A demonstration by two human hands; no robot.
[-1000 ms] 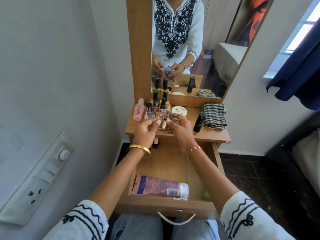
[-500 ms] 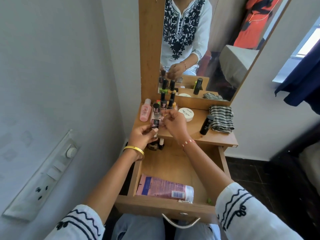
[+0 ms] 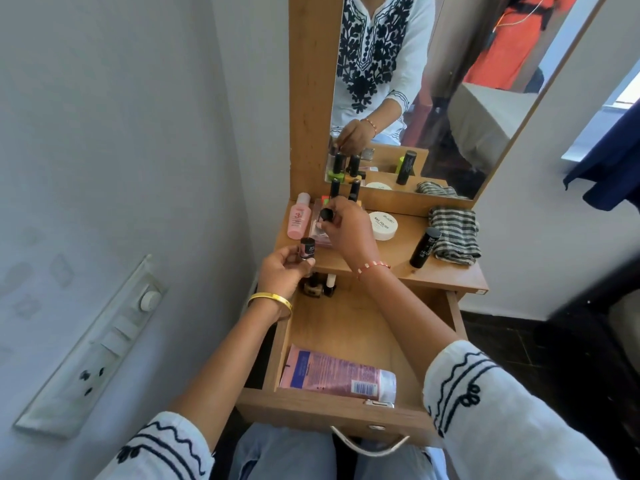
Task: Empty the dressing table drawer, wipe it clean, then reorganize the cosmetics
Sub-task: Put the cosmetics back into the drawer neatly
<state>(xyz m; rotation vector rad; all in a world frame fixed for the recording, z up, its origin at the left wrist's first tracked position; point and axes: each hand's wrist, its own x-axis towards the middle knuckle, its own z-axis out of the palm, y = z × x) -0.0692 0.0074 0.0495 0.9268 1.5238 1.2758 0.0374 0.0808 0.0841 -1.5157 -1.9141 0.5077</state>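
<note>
The wooden drawer (image 3: pixel 346 405) is pulled out below the dressing table top (image 3: pixel 446 271). My left hand (image 3: pixel 282 271) holds a small black-capped pink bottle (image 3: pixel 307 248) over the drawer's back left corner. My right hand (image 3: pixel 349 230) pinches a black-capped bottle (image 3: pixel 326 215) among the nail polish bottles (image 3: pixel 343 190) at the mirror's foot. A pink tube (image 3: pixel 337 374) lies along the drawer's front. Two small bottles (image 3: pixel 322 285) stand at the drawer's back.
On the top stand a pink bottle (image 3: pixel 298 216), a white round jar (image 3: pixel 382 225), a black stick (image 3: pixel 424 247) and a striped cloth (image 3: pixel 453 233). A mirror (image 3: pixel 450 81) rises behind. A wall with a switch plate (image 3: pixel 93 351) is close on the left.
My hands have parted: the right one reached back to the bottles by the mirror, the left one stayed near the drawer's back with its small bottle. The camera view shifted slightly.
</note>
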